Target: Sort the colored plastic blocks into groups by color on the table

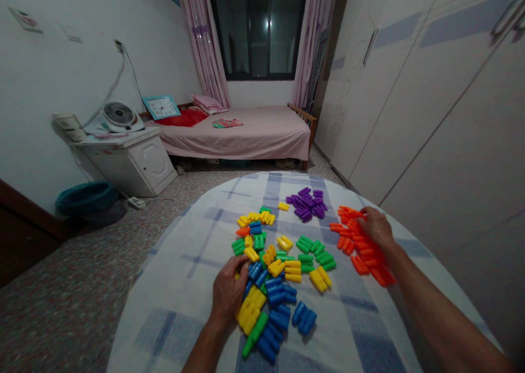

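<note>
My left hand is closed at the left edge of a mixed pile, with a bit of a yellow plastic block showing between its curled fingers. Beside it lie yellow blocks, blue blocks and a long green piece. On the right, my right hand has its bent fingers on the far end of a heap of orange plastic blocks. Its fingertips look closed on one orange block, partly hidden by the hand.
Purple blocks form a heap at the table's far side. Green blocks and a yellow pair lie between the hands. A checked cloth covers the round table. Beyond stand a bed, a cabinet and a wardrobe.
</note>
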A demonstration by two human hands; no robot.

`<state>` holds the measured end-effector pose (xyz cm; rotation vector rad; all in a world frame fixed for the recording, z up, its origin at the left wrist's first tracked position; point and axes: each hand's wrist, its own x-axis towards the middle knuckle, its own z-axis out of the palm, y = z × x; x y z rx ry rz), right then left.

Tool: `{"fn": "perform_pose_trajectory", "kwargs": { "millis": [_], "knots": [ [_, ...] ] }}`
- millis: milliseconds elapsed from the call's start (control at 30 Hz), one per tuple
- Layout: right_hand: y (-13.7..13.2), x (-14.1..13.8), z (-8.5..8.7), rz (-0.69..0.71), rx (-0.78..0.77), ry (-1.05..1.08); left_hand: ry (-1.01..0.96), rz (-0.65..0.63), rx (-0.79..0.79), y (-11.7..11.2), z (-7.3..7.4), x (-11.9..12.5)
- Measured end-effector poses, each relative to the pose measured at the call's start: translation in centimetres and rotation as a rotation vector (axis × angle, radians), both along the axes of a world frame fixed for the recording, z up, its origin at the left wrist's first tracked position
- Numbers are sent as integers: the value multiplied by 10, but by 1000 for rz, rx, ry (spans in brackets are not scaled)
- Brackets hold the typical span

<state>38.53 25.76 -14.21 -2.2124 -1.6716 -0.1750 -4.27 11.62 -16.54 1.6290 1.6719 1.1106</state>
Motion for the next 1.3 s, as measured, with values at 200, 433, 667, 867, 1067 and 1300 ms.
{"fn": "perform_pose_trajectory", "kwargs": {
  "millis": [200, 433, 667, 867, 1067, 1300],
  "knots": [
    [0, 6, -9, 56, -128, 70, 13, 1, 31, -1, 6, 1],
    [-11, -33, 11, 158, 77, 24, 21, 14, 47, -2, 11, 3],
    [-17, -165, 25, 749, 32, 298, 22, 25, 31, -1, 7, 3],
    [-23, -265, 27, 1008, -37, 162, 20, 13, 58, -1, 7, 3],
    [-20, -311, 30, 961, -115, -61, 21, 15, 50, 0, 6, 4],
    [-30, -315, 25, 917, -108, -89, 49, 21, 50, 1, 3, 3]
  ]
}}
